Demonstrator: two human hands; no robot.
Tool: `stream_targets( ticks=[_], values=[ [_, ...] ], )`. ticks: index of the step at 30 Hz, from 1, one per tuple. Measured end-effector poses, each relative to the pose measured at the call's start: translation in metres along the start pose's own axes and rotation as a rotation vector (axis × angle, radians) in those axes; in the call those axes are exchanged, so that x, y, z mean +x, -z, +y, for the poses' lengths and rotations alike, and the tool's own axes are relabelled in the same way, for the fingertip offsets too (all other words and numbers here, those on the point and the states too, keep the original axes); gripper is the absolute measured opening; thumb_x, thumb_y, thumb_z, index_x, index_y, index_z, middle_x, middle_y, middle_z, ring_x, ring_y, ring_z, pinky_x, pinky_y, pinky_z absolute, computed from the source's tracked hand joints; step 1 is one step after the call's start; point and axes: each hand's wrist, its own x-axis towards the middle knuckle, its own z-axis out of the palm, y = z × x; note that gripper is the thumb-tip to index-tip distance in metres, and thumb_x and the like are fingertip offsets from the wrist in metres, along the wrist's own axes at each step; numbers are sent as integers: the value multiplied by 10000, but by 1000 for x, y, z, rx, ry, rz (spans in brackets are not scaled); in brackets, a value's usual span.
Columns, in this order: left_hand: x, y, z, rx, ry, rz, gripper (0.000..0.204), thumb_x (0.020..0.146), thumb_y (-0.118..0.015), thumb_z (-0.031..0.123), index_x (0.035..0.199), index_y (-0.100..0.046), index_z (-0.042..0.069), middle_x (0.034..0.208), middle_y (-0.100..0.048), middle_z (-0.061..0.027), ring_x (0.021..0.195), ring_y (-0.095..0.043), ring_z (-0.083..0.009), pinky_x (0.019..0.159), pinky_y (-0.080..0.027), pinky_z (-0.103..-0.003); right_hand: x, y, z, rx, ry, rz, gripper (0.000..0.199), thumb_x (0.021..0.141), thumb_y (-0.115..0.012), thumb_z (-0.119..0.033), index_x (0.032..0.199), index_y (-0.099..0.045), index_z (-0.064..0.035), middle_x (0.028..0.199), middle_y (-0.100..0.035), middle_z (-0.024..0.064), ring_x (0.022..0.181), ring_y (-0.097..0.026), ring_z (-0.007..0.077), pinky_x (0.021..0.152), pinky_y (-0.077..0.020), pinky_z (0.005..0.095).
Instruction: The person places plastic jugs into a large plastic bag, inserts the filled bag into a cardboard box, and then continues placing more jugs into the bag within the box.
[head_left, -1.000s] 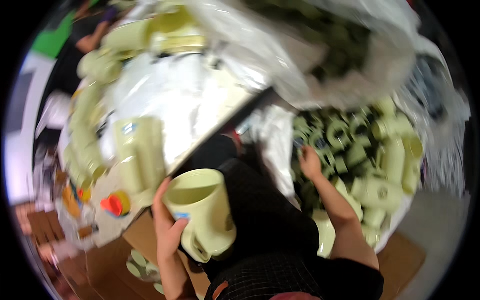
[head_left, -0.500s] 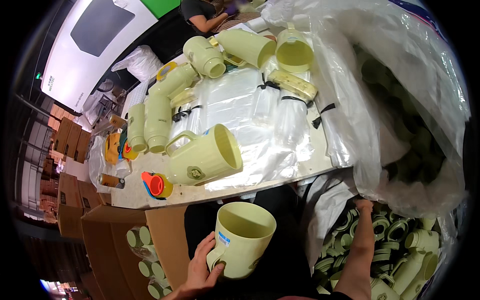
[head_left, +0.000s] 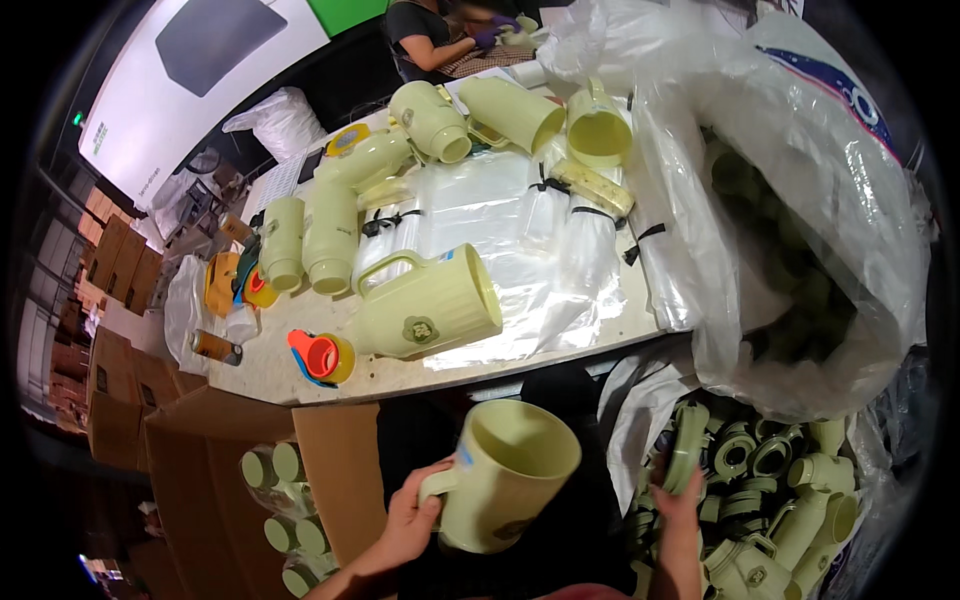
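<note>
Lower centre of the frame: our left hand (head_left: 412, 520) is clenched around the handle of a pale green jug (head_left: 505, 475), open mouth up, held below the table edge. Lower right: our right hand (head_left: 677, 500) reaches into a pile of green lids (head_left: 760, 470) and closes on one lid (head_left: 685, 458) (fingers partly hidden, but they wrap its lower end).

Middle of the frame, the table (head_left: 400, 375) carries a second jug lying on its side (head_left: 425, 310), handle up, on clear plastic bags (head_left: 500, 210). Just left of it sits an orange-and-yellow tape dispenser (head_left: 320, 357). More green jugs (head_left: 330, 235) stand or lie toward the upper left and top centre. Right side: a big clear sack (head_left: 800, 200), green parts dimly visible inside.

Lower left, an open cardboard box (head_left: 240, 440) holds bagged jugs (head_left: 275, 465). Top centre, another person (head_left: 435, 30) works at the far end of the table.
</note>
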Motion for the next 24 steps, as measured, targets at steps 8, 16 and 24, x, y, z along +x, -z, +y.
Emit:
stream_targets(
  ticks=[8,16,24],
  values=[
    [-22,5,-2,57,-144,19,422,1026,-515,237,1359,-509,-22,1421,-547,-228,1339,-522,-332,1093,-405,-389,-41,-92,77,-1515,846,-209,435,817,-652,-46,1244,-583,7,997,-529,141,940,-519,292,867,-431,390],
    [-18,0,13,133,-130,-227,509,870,-601,-21,1368,-517,42,1512,-471,-182,1366,-503,-318,1100,-424,-362,-60,-170,17,-1303,761,-484,317,929,-605,-213,1142,-679,10,985,-624,92,898,-571,221,796,-455,332],
    [-31,13,-15,-29,-170,-236,445,914,-583,25,1355,-528,15,1502,-476,-214,1362,-506,-314,1113,-402,-377,-109,-216,33,-1630,857,-1201,545,821,-749,-379,1250,-677,-51,938,-587,79,832,-547,280,737,-461,375]
  ],
)
